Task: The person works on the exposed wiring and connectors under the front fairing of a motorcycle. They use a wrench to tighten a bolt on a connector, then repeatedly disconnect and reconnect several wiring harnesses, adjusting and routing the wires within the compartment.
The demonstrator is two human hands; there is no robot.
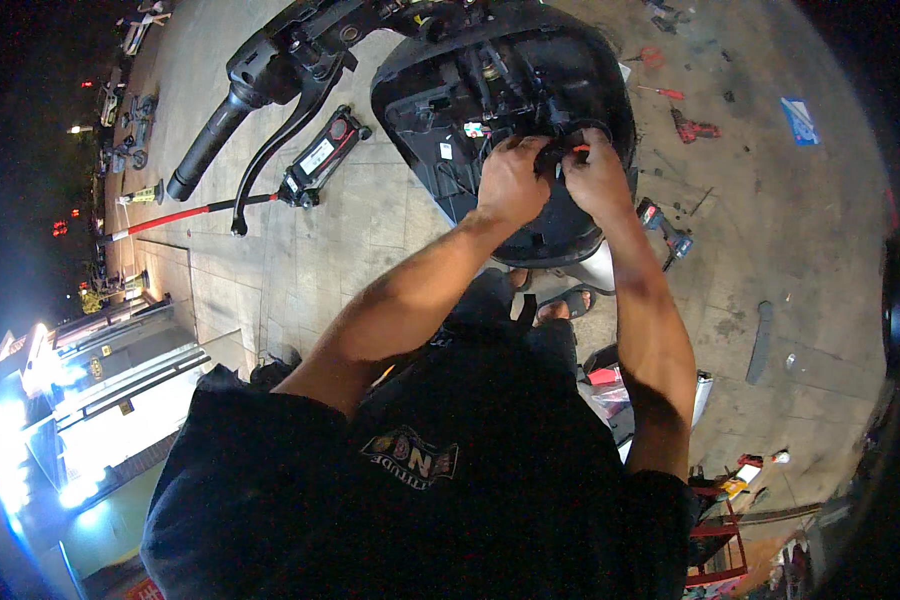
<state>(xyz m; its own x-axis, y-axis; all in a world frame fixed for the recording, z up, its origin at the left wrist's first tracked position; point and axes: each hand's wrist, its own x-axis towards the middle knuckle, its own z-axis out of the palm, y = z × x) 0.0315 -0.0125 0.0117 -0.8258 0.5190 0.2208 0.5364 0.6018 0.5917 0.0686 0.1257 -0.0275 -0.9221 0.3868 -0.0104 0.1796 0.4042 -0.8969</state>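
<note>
Housing (411, 132): black plastic, hollow, shield-shaped, small white label (446, 151) inside; beside handlebar (270, 68), before the person. Narrow end points toward wearer; long axis upper left to lower right. Left grip (515, 185), right grip (596, 177): fingers curled inside housing; cannot tell what is held.

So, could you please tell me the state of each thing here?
Left hand: bent, at the casing; hold unclear
Right hand: the same
Casing: open, inside exposed
Brake lever: released, apart from the handgrip
Floor jack: on the ground
Screwdriver: lying flat
Red drill: lying down
Shop lights: lit
</note>
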